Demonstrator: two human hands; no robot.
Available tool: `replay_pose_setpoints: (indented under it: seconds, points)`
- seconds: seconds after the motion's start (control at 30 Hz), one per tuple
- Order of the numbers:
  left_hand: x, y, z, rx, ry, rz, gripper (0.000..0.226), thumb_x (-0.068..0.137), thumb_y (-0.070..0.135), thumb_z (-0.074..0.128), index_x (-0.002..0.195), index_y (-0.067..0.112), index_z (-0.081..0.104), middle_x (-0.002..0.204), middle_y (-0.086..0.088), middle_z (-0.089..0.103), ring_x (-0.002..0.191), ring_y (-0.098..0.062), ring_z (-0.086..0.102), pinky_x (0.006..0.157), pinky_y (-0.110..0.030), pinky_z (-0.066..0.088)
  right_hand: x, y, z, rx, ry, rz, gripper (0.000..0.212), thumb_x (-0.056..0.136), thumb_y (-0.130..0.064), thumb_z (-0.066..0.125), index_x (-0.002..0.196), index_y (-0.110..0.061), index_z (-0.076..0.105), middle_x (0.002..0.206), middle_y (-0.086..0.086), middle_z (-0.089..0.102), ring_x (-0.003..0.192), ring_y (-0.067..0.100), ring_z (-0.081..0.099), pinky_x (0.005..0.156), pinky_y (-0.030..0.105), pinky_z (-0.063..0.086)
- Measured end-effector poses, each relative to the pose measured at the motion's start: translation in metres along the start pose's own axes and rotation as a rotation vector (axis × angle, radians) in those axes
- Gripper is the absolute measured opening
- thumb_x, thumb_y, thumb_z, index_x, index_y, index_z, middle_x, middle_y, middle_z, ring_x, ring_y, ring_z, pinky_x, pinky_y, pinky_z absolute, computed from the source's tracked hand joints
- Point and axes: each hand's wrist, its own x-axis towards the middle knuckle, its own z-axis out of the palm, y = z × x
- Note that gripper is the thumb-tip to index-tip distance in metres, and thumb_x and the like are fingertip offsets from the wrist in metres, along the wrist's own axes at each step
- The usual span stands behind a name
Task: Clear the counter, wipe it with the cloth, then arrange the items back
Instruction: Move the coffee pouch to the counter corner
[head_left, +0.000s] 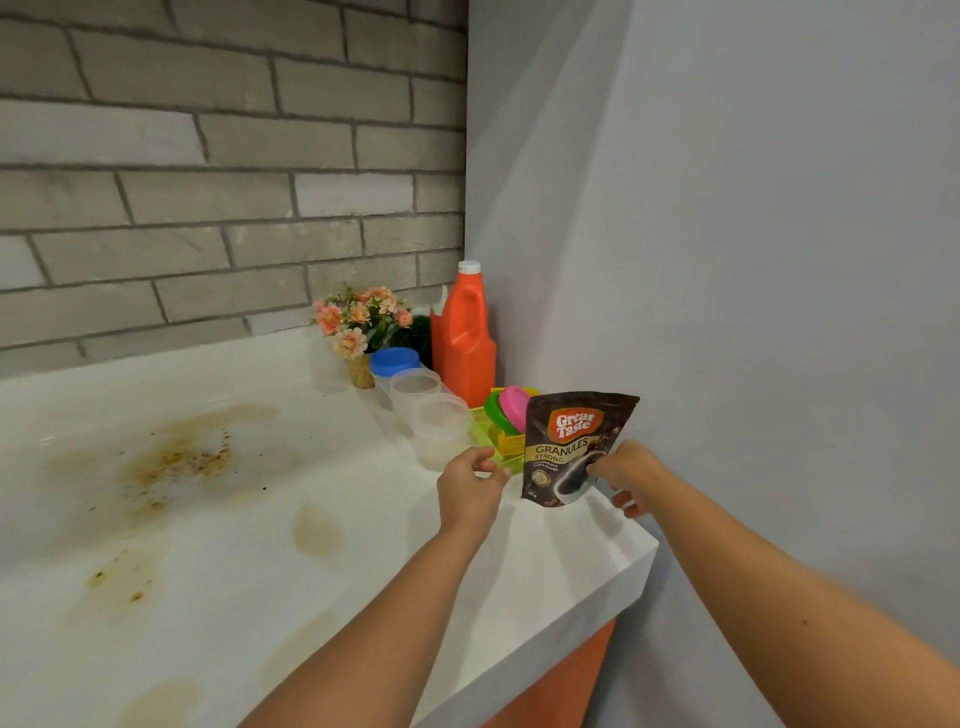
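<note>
The right hand (626, 475) has its grip pinching the coffee pouch (569, 441) by its lower edge, upright over the right end of the counter (260, 519); the left hand (467, 488) hangs loosely curled and empty beside the green tray (485, 439). I would stand the pouch near the wall (727, 260), away from the brown stains (182, 457). Count: one pouch, one orange jug (467, 338), three tubs (441, 423), one flower pot (361, 370), one tray, two loose lids (514, 408); no cloth visible

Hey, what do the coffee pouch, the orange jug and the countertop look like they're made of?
Coffee pouch: thin printed film, probably plastic or foil laminate, bowing where the right hand grips. Orange jug: opaque moulded plastic, smooth sheen, built-in handle. Countertop: white, glossy, stone-like or solid surface; unclear which.
</note>
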Motion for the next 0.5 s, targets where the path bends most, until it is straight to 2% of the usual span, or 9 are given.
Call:
replay_pose_setpoints:
  seconds: [0.07, 0.2, 0.33, 0.5]
  points:
    - [-0.003, -0.001, -0.009, 0.004, -0.001, -0.001, 0.031, 0.085, 0.014, 0.067, 0.115, 0.008, 0.061, 0.099, -0.003, 0.060, 0.091, -0.019, 0.057, 0.082, -0.025, 0.045, -0.006, -0.002, 0.002, -0.029, -0.033, 0.028, 0.042, 0.092, -0.022, 0.057, 0.126, -0.004, 0.042, 0.116, 0.019, 0.055, 0.096, 0.032, 0.061, 0.074, 0.037, 0.051]
    - [-0.006, -0.008, -0.037, 0.001, 0.015, -0.027, 0.023, 0.088, 0.014, 0.063, 0.110, 0.010, 0.063, 0.096, -0.001, 0.059, 0.090, -0.018, 0.056, 0.084, -0.025, 0.045, -0.025, -0.009, 0.013, -0.191, -0.173, 0.078, 0.041, 0.092, -0.029, 0.055, 0.122, -0.001, 0.049, 0.098, 0.014, 0.061, 0.075, 0.025, 0.063, 0.072, 0.033, 0.054]
    - [-0.012, -0.018, -0.081, -0.047, 0.021, -0.039, 0.012, 0.090, 0.015, 0.058, 0.097, 0.011, 0.067, 0.090, 0.000, 0.062, 0.089, -0.021, 0.061, 0.085, -0.032, 0.049, -0.050, -0.031, 0.039, -0.210, -0.249, 0.011, 0.031, 0.093, -0.030, 0.053, 0.108, -0.003, 0.056, 0.084, 0.011, 0.062, 0.067, 0.023, 0.062, 0.062, 0.031, 0.053]
    - [-0.019, -0.027, -0.162, -0.049, 0.101, -0.048, 0.013, 0.092, 0.017, 0.052, 0.087, 0.016, 0.063, 0.084, 0.002, 0.060, 0.084, -0.021, 0.059, 0.071, -0.028, 0.044, -0.093, -0.074, 0.092, -0.159, -0.318, -0.124, 0.026, 0.094, -0.027, 0.053, 0.104, -0.003, 0.054, 0.084, 0.011, 0.062, 0.064, 0.023, 0.060, 0.060, 0.031, 0.050]
